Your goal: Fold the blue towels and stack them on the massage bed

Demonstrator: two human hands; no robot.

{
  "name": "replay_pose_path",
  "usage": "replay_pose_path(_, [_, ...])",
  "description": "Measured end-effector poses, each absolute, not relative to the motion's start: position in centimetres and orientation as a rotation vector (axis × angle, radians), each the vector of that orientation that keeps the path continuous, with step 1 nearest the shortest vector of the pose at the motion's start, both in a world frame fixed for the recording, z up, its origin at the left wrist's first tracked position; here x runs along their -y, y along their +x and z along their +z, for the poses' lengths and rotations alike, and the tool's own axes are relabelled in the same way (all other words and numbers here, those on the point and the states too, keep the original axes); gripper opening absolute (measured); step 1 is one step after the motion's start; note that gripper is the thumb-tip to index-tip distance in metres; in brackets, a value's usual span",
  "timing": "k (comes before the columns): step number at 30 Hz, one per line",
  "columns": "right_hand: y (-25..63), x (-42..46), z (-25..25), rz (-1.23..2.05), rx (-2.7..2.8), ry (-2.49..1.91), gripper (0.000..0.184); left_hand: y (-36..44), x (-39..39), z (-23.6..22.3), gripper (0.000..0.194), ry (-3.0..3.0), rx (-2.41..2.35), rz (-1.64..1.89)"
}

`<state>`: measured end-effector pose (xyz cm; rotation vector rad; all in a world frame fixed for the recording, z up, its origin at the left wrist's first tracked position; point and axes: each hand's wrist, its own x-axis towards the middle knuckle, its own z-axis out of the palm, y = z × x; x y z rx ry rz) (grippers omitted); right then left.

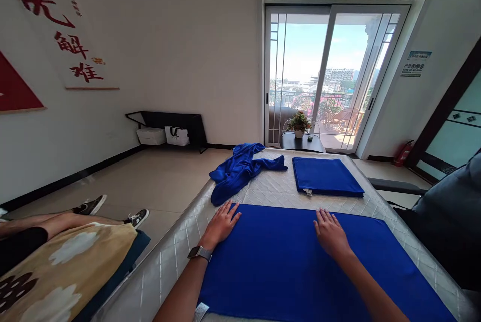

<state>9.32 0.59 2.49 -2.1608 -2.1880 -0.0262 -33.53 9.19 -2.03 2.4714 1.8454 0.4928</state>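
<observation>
A large blue cloth lies spread flat on the quilted mattress in front of me. My left hand rests palm down on its far left corner, fingers spread, a watch on the wrist. My right hand lies flat near the cloth's far edge, fingers apart. Neither hand grips anything. Beyond them sits a neatly folded blue cloth. A crumpled blue cloth lies at the mattress's far left edge, hanging partly over it.
A person's legs in dark sneakers stretch out at the left, beside a patterned blanket. A small table with a potted plant stands before the glass balcony door. A dark chair is at the right; a black bench with bags lines the far wall.
</observation>
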Motion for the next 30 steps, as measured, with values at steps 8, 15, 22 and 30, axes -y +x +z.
replay_pose_path(8, [-2.3, -0.9, 1.8, 0.474, 2.395, -1.793, 0.074, -33.6, -9.1, -2.3, 0.059, 2.503, -1.883, 0.451])
replay_pose_path(15, [12.3, -1.2, -0.9, 0.206, 2.169, -2.153, 0.077, -33.8, -9.5, -2.6, 0.058, 2.524, -1.864, 0.477])
replay_pose_path(22, [29.8, -0.3, -4.5, -0.039, 1.763, -2.568, 0.079, -33.1, -8.9, -1.5, 0.058, 2.485, -1.913, 0.466])
replay_pose_path(30, [30.2, -0.1, -5.6, -0.108, 1.634, -2.52, 0.077, -32.6, -8.4, -0.8, 0.056, 2.477, -1.951, 0.436])
